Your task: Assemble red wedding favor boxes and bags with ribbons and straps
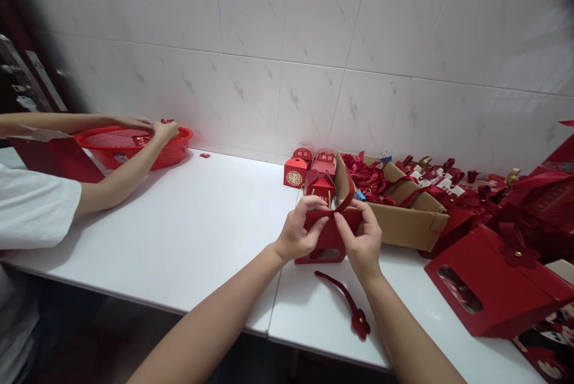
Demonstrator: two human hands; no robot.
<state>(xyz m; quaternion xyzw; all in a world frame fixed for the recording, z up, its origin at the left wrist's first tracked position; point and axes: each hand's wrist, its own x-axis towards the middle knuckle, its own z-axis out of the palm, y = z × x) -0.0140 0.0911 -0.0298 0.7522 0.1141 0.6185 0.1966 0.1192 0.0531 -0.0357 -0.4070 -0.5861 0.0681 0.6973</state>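
A red gift box with a small window low in its front stands upright on the white table. My left hand pinches the left part of its top edge, and my right hand pinches the right part. Both thumbs press near the middle of that edge, close together. Above my fingers a red flap or strap rises at a slant. In front of the box a loose red strap with a flower-shaped end lies on the table. My fingers hide much of the box's top.
Small red boxes and a cardboard box of red ribbons stand behind. Finished-looking red boxes crowd the right. At left, another person's hands work over a red basket on the white table.
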